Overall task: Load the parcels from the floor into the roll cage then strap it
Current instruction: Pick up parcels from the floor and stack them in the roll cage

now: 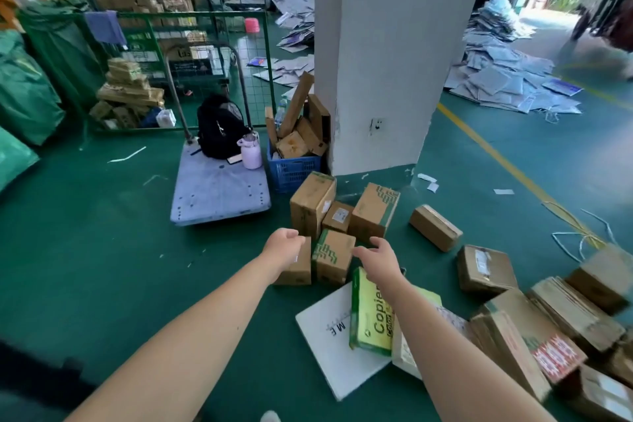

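The word "Copier" is printed in dark letters along the green and yellow paper ream (pixel 368 315). The letters "M E" are seen on the white flat parcel (pixel 325 353) under it. The white label on the small brown carton (pixel 337 216) is too blurred to be read.

Parcels (pixel 334 255) lie on floor (pixel 102 233) right of trolley (pixel 219 188)
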Tool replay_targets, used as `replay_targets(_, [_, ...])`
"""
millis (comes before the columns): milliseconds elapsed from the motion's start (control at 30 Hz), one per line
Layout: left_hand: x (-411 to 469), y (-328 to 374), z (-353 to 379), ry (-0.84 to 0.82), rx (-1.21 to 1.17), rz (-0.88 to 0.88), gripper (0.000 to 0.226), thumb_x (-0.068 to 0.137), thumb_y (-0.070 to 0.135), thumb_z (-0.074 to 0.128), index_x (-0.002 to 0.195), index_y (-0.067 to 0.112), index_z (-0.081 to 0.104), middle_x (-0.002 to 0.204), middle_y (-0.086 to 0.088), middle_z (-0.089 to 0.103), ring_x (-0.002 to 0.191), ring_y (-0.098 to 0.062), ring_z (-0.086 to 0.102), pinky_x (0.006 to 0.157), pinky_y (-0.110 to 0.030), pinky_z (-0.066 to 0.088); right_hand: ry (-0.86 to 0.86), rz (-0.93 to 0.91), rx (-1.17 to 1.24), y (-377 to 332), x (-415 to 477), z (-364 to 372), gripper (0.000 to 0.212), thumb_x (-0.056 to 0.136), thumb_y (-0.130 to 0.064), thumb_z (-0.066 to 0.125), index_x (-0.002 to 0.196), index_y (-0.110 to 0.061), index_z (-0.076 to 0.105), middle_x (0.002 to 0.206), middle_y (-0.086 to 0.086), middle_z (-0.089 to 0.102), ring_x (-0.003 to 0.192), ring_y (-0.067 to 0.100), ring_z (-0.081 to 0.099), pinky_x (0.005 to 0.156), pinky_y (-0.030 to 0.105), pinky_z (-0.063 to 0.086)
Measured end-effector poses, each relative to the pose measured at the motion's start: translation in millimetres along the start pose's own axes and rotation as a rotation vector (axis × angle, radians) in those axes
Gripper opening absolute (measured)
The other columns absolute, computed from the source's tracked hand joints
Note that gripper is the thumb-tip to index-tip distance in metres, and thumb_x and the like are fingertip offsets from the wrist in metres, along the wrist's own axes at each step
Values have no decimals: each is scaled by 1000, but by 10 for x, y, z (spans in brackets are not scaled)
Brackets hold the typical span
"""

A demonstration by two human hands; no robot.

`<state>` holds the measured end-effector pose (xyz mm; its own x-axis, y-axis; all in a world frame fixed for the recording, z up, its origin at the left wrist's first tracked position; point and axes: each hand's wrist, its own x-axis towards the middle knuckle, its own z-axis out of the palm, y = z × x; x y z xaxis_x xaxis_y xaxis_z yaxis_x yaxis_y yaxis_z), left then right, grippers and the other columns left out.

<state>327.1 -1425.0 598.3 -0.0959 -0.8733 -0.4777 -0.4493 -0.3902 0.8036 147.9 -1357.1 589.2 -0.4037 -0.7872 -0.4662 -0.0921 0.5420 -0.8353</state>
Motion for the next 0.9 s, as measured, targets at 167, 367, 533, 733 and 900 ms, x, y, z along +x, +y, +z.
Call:
replay_targets(167, [960,368,-497,-9,52,25,41,98,23,52,137,13,49,134,-8,54,121,-24,52,103,-38,44,21,32,56,-489,741,488,64,98,-21,60,153,-15,29,128,5,56,105,21,58,89,36,50])
replay_targets(367, [1940,720,-751,-58,95,-3,38,99,23,51,136,13,50,133,-8,54,121,-23,52,104,-38,43,36,81,78,-1001,1595,861,63,96,-24,63,151,-17,33,138,7,54,109,19,58,94,38,51])
replay_targets(533, [3043,1133,-918,-106,166,30,39,100,25,50,137,13,50,135,-7,53,123,-23,50,107,-39,42,58,99,90,-1436,2655,1169,65,93,-27,63,151,-18,33,147,7,49,128,28,52,105,45,47])
replay_targets(733, [4385,1857,-1058,-157,267,38,43,101,27,49,141,13,47,139,-6,52,126,-24,50,107,-44,41,72,148,129,-2028,3820,1342,60,99,-22,58,152,-15,31,149,10,45,133,28,47,106,41,44])
replay_targets(900, [5218,2324,-995,-270,345,24,43,102,27,47,143,15,44,144,-3,47,131,-22,46,110,-42,38,134,216,156,-2265,4461,1314,65,95,-24,62,152,-17,31,150,9,44,132,28,48,107,46,46])
